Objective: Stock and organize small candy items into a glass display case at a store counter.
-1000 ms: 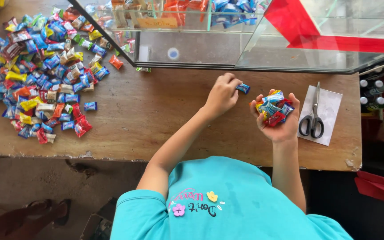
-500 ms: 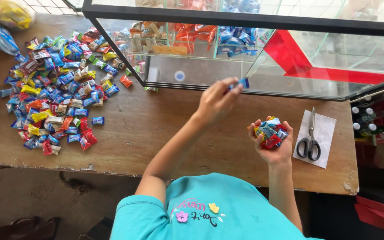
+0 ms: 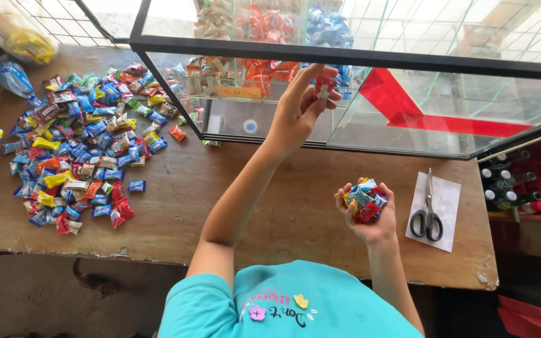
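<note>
Left hand raised at rim of glass case, fingertips pinching small wrapped candy, likely red. Right hand cupped around heap of candies, fingers half-curled. Risk: overfull palm tilts, pieces spill onto wooden table near scissors.

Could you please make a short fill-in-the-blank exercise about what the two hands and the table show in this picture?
1. The right hand cups a handful of wrapped ____.
2. The left hand is raised against the ____ case.
3. The ____ lie on a white paper near the right hand.
4. The big candy pile lies on the wooden ____.

Missing words: candies; glass; scissors; table
</note>
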